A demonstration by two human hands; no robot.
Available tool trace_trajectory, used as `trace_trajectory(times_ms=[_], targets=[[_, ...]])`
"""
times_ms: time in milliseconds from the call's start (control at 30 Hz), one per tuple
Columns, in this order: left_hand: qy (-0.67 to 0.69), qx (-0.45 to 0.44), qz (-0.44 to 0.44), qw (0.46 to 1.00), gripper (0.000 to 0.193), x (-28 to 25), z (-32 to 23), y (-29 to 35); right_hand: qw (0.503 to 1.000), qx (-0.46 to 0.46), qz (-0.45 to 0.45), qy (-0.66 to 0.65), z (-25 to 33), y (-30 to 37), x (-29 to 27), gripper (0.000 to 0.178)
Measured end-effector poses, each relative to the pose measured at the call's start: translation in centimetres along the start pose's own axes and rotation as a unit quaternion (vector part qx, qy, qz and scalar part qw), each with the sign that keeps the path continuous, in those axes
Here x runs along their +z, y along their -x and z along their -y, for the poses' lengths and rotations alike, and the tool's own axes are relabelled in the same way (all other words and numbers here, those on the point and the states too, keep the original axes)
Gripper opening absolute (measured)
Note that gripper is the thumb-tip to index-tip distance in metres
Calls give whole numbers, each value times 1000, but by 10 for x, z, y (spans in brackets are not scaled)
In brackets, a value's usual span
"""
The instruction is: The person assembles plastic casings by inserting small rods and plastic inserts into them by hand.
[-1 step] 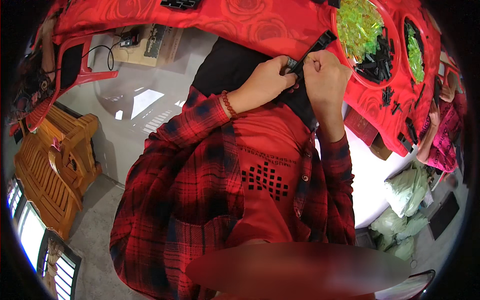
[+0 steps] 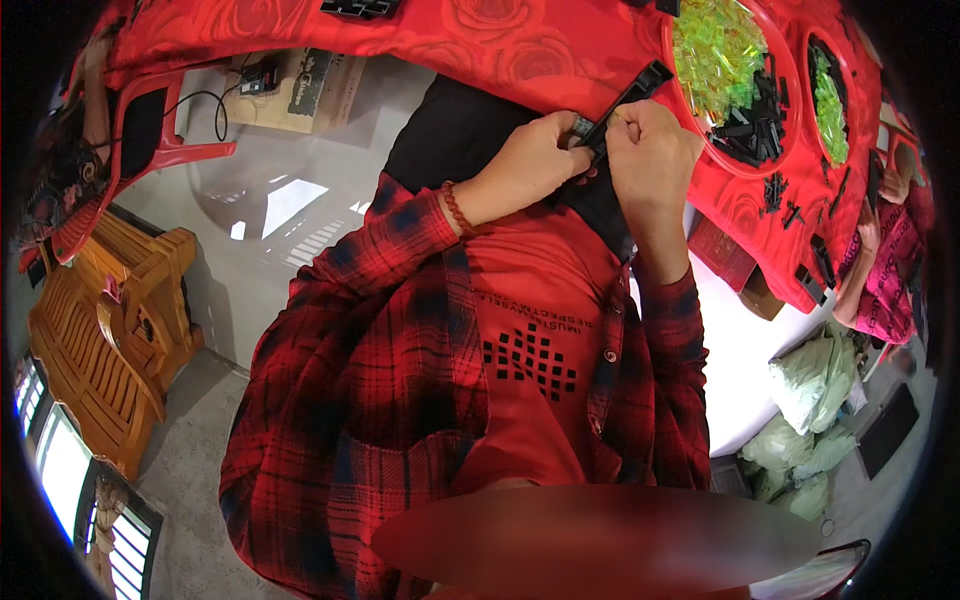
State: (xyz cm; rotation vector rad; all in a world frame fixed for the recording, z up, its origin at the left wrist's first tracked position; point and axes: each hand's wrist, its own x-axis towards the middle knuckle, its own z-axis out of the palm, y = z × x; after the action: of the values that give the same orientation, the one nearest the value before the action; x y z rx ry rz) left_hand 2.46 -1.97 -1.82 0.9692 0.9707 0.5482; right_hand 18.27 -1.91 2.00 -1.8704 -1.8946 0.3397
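Note:
A long, narrow black plastic piece [image 2: 642, 84] slants up to the right at the edge of the red-covered table. Its lower end is gripped by my left hand [image 2: 540, 165], the thumb lying along its side. My right hand [image 2: 648, 145] is curled right beside the piece, thumb and forefinger pinched together. What those fingertips hold, if anything, is too small to tell. Just right of my hands sits a red basin [image 2: 797, 100] with small clear yellow-green pieces [image 2: 715, 50] and black plastic parts [image 2: 755, 130].
A second basin holds green pieces [image 2: 829, 110]. Loose black parts [image 2: 775, 192] lie on the red rose-patterned cloth [image 2: 745, 215]. More black parts [image 2: 360, 7] are at the far left. Another person's arm [image 2: 862, 260] shows at right, above pale plastic bags [image 2: 815, 380]. A red chair [image 2: 190, 152] stands left.

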Motion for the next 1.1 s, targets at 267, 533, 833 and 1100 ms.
trace_trajectory(times_ms=[267,533,833,1100], targets=[[-115,-25,-54,992,23,10,-16,-1,1000,14,13,-12,-2,-1,-2,6],[-159,46,-90,982,26,18,7,-5,981,69,28,-179,-12,12,-1,15],[-116,98,-76,985,25,10,-1,6,951,91,-103,-276,-12,22,-16,41],[-213,165,-54,962,16,12,8,9,885,169,22,-434,-19,28,-2,42]])
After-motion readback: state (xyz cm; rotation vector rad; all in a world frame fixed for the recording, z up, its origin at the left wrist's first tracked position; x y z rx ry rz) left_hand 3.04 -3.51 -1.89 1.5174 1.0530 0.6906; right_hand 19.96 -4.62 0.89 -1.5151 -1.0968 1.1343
